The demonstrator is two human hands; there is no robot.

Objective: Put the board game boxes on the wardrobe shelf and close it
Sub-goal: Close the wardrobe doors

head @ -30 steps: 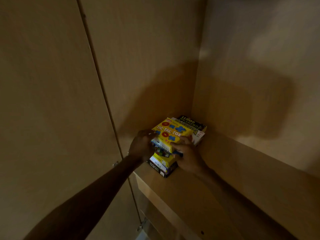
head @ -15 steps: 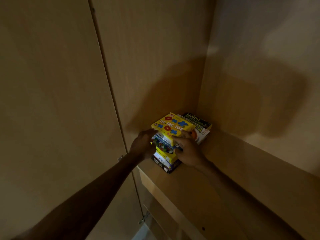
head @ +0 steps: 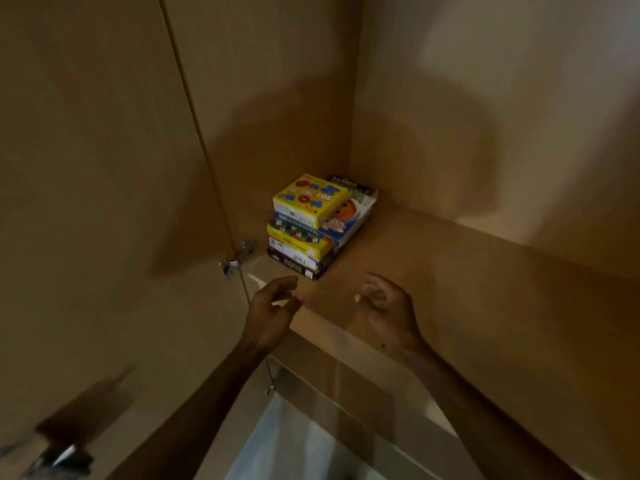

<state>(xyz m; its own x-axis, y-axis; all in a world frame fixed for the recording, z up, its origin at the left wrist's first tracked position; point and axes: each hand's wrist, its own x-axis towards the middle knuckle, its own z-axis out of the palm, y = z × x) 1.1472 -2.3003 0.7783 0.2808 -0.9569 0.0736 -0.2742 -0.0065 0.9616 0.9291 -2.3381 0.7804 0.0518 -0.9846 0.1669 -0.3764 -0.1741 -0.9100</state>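
Fingers [head: 289,282] of the left hand [head: 268,315] are loosely curled and spread, holding nothing. The right hand [head: 388,308] is likewise half-open and empty. Both hover above the near edge of the wardrobe shelf [head: 450,271], apart from the load.

The stack of board game boxes [head: 311,233] sits on the shelf in the far left corner, with the yellow Tic-Tac-Toe box [head: 310,199] on top and a wider Ludo box [head: 353,188] lying behind it.

Risk, as judged: the stack is unevenly aligned, upper boxes offset from lower ones, so a jolt from the door closing could shift or topple it.

The open door panel [head: 97,168] stands at left, hung on a metal hinge [head: 237,259] just beside the stack. Nothing visibly blocks its swing. Lighting is dim and the lower left is blurred.
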